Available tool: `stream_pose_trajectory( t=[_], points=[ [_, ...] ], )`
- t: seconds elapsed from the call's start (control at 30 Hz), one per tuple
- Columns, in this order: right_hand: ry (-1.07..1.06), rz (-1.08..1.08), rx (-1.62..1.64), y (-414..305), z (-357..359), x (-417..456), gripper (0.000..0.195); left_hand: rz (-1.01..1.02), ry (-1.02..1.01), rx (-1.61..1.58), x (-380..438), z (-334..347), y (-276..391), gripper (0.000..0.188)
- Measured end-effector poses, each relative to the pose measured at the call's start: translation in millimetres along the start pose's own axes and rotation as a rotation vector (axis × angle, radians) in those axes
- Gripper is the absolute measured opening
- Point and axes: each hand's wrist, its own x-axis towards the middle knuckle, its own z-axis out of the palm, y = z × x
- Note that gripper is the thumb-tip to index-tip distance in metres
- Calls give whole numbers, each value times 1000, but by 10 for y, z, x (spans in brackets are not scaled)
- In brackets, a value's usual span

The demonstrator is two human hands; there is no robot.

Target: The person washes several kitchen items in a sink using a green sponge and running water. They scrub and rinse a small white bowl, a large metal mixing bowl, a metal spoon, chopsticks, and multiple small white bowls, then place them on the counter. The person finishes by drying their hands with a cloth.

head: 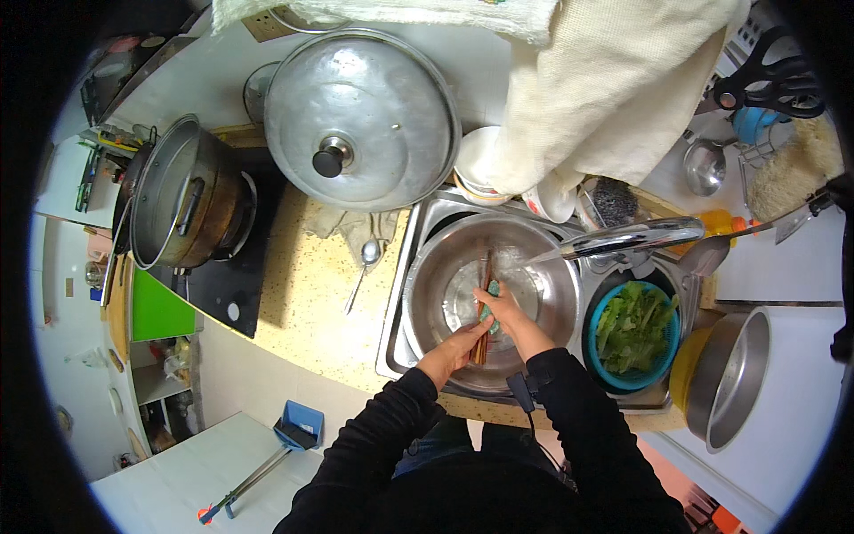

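Over a large stainless steel basin [427, 267] set in the sink, my left hand [454, 347] grips a bundle of brown chopsticks [479, 348] near its lower end. My right hand [506, 308] presses a green scouring pad [494, 290] against the same bundle, close to my left hand. Water runs from the chrome faucet [634, 237] into the basin, to the right of the chopsticks' upper ends. Some water lies in the basin's bottom.
Right of the basin, a blue basket [595, 334] holds leafy greens [634, 327]. A metal spoon [363, 267] and a rag [327, 223] lie on the counter at left. Behind stand a large lid [393, 133] and bowls [477, 157]. A pot [200, 227] is on the stove.
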Motion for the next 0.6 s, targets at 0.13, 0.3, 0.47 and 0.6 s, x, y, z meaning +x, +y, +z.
stream_pose_trajectory(
  t=[0.13,0.3,0.47,0.6],
  points=[
    [228,-235,-402,-13,-183,-135,54,23,-131,-23,-103,130,66,29],
    [381,-326,-879,-170,-295,-221,70,192,88,362,-285,270,128,26],
    [41,-181,190,-489,-117,-60,34,382,29,503,-18,425,-25,53],
    [34,-190,295,-737,-375,-79,22,318,10,204,-10,665,378,75]
  ],
)
